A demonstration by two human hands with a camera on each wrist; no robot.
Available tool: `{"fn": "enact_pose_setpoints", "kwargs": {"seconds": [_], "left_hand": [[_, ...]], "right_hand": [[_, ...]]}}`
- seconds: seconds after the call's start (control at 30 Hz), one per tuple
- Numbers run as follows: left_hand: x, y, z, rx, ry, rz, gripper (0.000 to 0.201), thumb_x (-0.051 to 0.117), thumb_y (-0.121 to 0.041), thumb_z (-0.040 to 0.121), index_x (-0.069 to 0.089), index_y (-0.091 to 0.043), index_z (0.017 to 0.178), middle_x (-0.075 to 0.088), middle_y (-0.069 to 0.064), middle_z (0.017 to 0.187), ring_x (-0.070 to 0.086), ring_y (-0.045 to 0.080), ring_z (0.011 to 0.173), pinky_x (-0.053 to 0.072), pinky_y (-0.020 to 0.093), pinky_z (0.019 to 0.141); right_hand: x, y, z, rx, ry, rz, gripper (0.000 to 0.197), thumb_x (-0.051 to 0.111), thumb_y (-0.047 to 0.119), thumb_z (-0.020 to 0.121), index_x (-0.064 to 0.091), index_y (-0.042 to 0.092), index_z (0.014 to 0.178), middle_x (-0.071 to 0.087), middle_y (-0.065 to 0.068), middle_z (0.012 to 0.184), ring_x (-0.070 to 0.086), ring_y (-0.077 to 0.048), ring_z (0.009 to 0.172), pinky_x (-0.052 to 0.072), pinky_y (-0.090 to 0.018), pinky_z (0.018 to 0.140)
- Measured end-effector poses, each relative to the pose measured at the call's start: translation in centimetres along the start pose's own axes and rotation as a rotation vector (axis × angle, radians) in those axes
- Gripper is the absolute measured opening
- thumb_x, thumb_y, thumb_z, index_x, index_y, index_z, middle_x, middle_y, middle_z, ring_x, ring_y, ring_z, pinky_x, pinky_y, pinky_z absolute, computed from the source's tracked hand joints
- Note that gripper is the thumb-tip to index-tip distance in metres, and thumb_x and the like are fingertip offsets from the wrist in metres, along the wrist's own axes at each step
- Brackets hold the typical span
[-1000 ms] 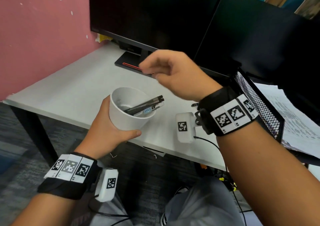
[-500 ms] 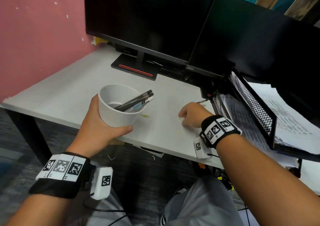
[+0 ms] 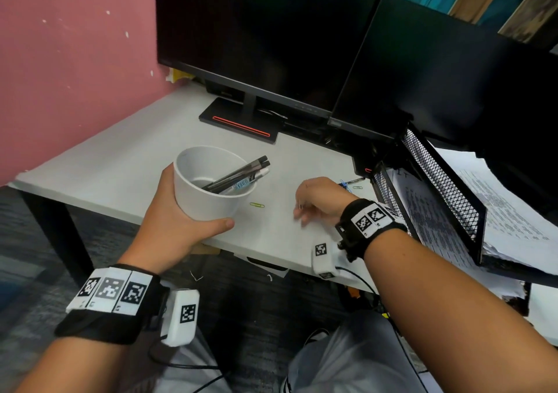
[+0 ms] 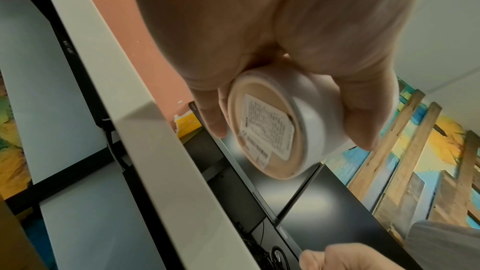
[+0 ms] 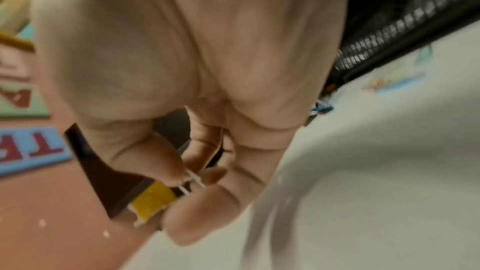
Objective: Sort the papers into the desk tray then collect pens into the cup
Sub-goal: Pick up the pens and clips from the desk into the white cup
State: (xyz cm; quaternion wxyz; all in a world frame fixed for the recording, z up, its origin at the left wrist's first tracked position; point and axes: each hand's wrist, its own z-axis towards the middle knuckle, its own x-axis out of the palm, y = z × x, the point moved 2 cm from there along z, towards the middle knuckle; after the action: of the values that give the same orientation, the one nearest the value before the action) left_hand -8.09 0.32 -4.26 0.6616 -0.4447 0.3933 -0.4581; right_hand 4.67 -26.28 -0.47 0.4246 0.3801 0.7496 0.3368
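My left hand (image 3: pixel 181 220) grips a white cup (image 3: pixel 205 196) from below and holds it just above the desk's front edge. Several pens (image 3: pixel 241 175) lean in the cup, their ends over the right rim. The left wrist view shows the cup's labelled base (image 4: pixel 265 130) between thumb and fingers. To the cup's right, my right hand (image 3: pixel 302 211) is low over the desk with curled fingers. In the right wrist view, thumb and forefinger pinch a small silver paper clip (image 5: pixel 195 179). Printed papers (image 3: pixel 428 217) lie in the black mesh desk tray (image 3: pixel 447 187) at the right.
A green paper clip (image 3: pixel 257 205) lies on the white desk (image 3: pixel 120 163) between cup and right hand. Blue clips and a dark pen (image 3: pixel 354 180) lie beside the tray. Two dark monitors (image 3: pixel 256 36) stand at the back. A pink wall runs along the left.
My right hand came down from above the cup to the desk on the right, then shifted slightly left with the clip pinched. The left hand keeps hold of the cup.
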Motion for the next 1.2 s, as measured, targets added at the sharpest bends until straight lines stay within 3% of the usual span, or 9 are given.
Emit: {"fn": "enact_pose_setpoints", "kwargs": {"seconds": [0.13,0.3,0.5,0.63,0.77,0.9,1.0,1.1,1.2], "left_hand": [[-0.4,0.2,0.2,-0.006,-0.027,0.016,0.11,0.104,-0.022,0.051,0.043,-0.035,0.141,0.061,-0.014,0.132,0.06,0.0,0.117,0.046,0.018,0.085],[-0.7,0.6,0.2,-0.005,-0.034,0.027,0.11,0.104,-0.016,0.054,0.042,-0.033,0.144,0.061,-0.014,0.133,0.059,0.004,0.12,0.046,0.019,0.086],[-0.6,0.3,0.1,-0.004,-0.025,0.025,0.112,0.097,-0.037,0.046,0.042,-0.035,0.144,0.06,-0.016,0.133,0.059,-0.001,0.119,0.046,0.015,0.086],[-0.4,0.4,0.1,-0.009,-0.015,0.058,0.11,0.103,-0.017,0.055,0.041,-0.033,0.144,0.059,-0.014,0.133,0.058,-0.001,0.119,0.046,0.007,0.082],[0.0,0.3,0.0,-0.006,0.002,0.066,0.107,0.102,-0.012,0.058,0.041,-0.033,0.143,0.059,-0.013,0.133,0.058,-0.002,0.118,0.046,0.008,0.082],[0.5,0.2,0.0,0.01,0.03,0.051,0.11,0.103,-0.017,0.054,0.042,-0.03,0.144,0.06,-0.012,0.133,0.059,-0.002,0.117,0.045,0.001,0.081],[0.9,0.0,-0.3,0.001,0.05,0.045,0.112,0.101,-0.029,0.05,0.041,-0.031,0.145,0.059,-0.015,0.134,0.059,-0.003,0.119,0.047,0.011,0.086],[1.3,0.1,-0.5,-0.011,0.066,0.041,0.115,0.095,-0.044,0.045,0.04,-0.032,0.145,0.058,-0.016,0.134,0.059,-0.001,0.121,0.05,0.025,0.095],[1.6,0.1,-0.6,-0.019,0.085,0.06,0.114,0.095,-0.044,0.046,0.04,-0.033,0.145,0.058,-0.015,0.136,0.06,0.005,0.123,0.053,0.039,0.102]], "right_hand": [[2.4,1.1,0.4,-0.007,0.043,0.277,0.025,0.04,-0.009,0.088,0.05,0.01,0.075,0.056,-0.012,0.071,0.055,-0.024,0.053,0.039,-0.024,0.044],[4.8,2.0,1.3,-0.04,0.036,-0.073,0.006,0.061,0.008,0.09,0.057,0.01,0.085,0.049,-0.006,0.062,0.04,-0.02,0.049,0.032,-0.028,0.047],[6.5,3.1,1.5,-0.186,0.008,-0.7,0.026,0.082,0.026,0.089,0.076,0.011,0.11,0.063,0.007,0.092,0.061,-0.014,0.087,0.046,-0.021,0.067],[6.7,3.1,1.2,-0.174,0.076,-0.828,0.014,0.076,0.025,0.094,0.077,0.011,0.095,0.069,0.005,0.086,0.061,-0.01,0.077,0.045,-0.02,0.062],[5.9,2.2,0.6,-0.142,0.08,-0.855,0.018,0.074,0.021,0.087,0.076,0.005,0.082,0.08,-0.012,0.099,0.068,-0.021,0.08,0.052,-0.028,0.067],[4.6,1.8,-0.9,-0.135,0.052,-0.935,0.026,0.073,0.023,0.087,0.078,-0.002,0.092,0.079,-0.017,0.1,0.075,-0.034,0.096,0.06,-0.039,0.076],[3.6,3.2,-3.7,-0.183,0.165,-0.932,0.018,0.071,0.023,0.09,0.079,0.007,0.087,0.08,-0.005,0.093,0.071,-0.021,0.085,0.061,-0.044,0.088],[3.7,6.6,-8.1,-0.272,0.261,-0.938,0.012,0.07,0.019,0.088,0.078,0.01,0.084,0.066,0.014,0.06,0.054,0.0,0.057,0.055,-0.025,0.065],[4.1,10.3,-11.8,-0.401,0.221,-0.973,0.011,0.071,0.018,0.09,0.076,0.009,0.085,0.054,0.02,0.044,0.049,0.002,0.044,0.038,-0.011,0.048]]}}
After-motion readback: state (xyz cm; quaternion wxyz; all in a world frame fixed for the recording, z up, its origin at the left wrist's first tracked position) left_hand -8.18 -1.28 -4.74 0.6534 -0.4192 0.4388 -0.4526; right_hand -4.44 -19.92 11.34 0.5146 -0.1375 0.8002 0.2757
